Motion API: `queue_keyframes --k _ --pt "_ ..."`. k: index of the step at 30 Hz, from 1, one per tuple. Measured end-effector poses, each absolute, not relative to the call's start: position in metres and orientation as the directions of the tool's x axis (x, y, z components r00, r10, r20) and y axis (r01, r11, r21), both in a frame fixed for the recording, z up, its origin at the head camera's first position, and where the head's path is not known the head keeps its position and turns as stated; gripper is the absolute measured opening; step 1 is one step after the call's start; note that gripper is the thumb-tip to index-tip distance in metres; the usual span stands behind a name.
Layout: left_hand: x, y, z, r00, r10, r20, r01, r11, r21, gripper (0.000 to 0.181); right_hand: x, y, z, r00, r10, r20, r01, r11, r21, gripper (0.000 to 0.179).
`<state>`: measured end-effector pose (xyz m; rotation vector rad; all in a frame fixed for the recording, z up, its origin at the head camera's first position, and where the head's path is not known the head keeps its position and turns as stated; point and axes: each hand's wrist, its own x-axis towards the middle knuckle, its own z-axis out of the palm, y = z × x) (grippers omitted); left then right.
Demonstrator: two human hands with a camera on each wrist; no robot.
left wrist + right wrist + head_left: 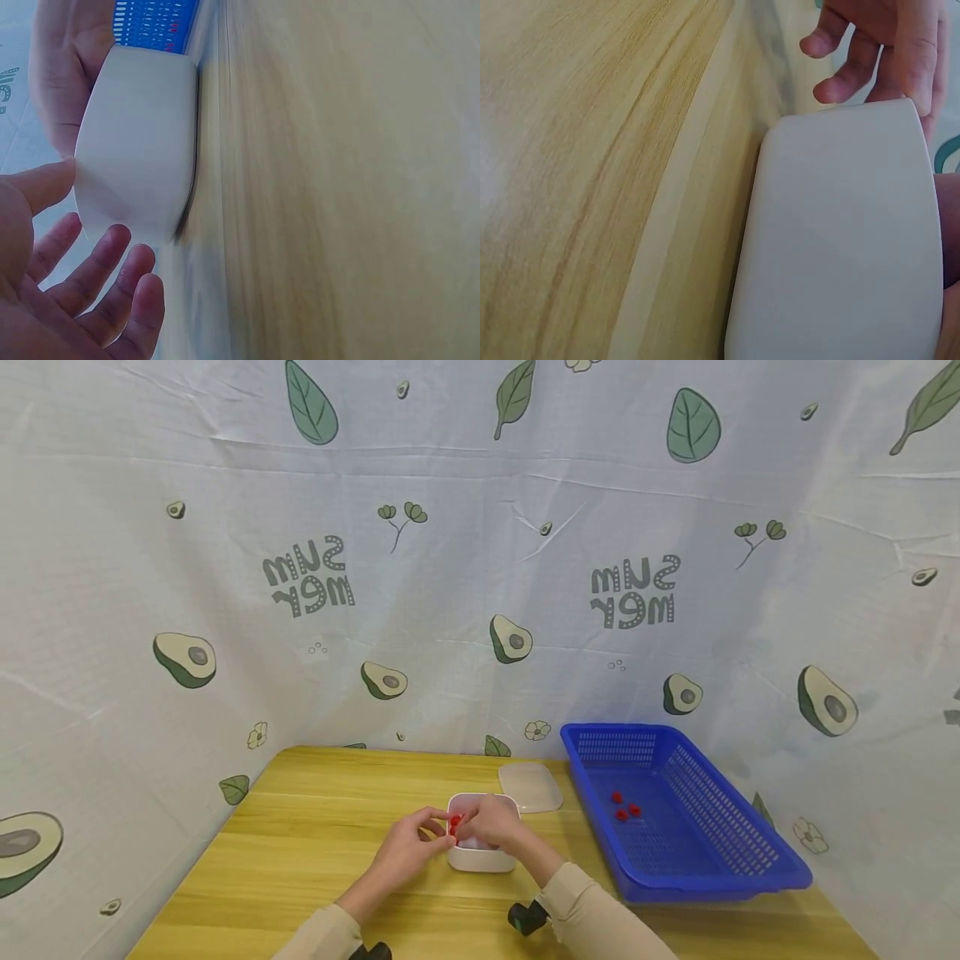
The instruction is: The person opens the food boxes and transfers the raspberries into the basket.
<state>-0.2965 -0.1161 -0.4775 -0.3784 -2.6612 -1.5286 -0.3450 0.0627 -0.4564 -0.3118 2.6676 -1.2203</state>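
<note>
A small white box (482, 860) with rounded corners stands uncovered on the wooden table. Small red pieces (455, 820) lie at its left inner side. My left hand (408, 843) is at the box's left side, thumb at the rim; in the left wrist view its fingers (112, 247) are spread and loosely bent beside the white wall. My right hand (491, 822) reaches over the rim into the box, fingers bent down close to the red pieces. The box wall (840, 240) hides its fingertips in the right wrist view, so I cannot tell whether they pinch a piece.
A translucent lid (531, 787) lies flat behind the box to the right. Farther right stands a blue perforated basket (705, 883) with several small red pieces (622, 815) on its floor. A patterned white cloth (465, 568) hangs behind the table (322, 810).
</note>
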Motion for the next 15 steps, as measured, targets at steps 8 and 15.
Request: queue_keyframes --k 8,15 --pt "-0.2971 -0.1143 -0.4775 -0.97 0.189 0.154 0.228 0.481 0.846 0.038 -0.345 0.0628 -0.4581 -0.972 -0.226 -0.068 -0.106 0.675 -0.73 0.011" --pt "-0.2962 -0.1162 -0.4758 -0.972 0.177 0.152 0.22 0.484 0.847 0.038 -0.3442 0.0603 -0.4582 -0.974 -0.221 -0.058 -0.114 0.69 -0.715 0.015"
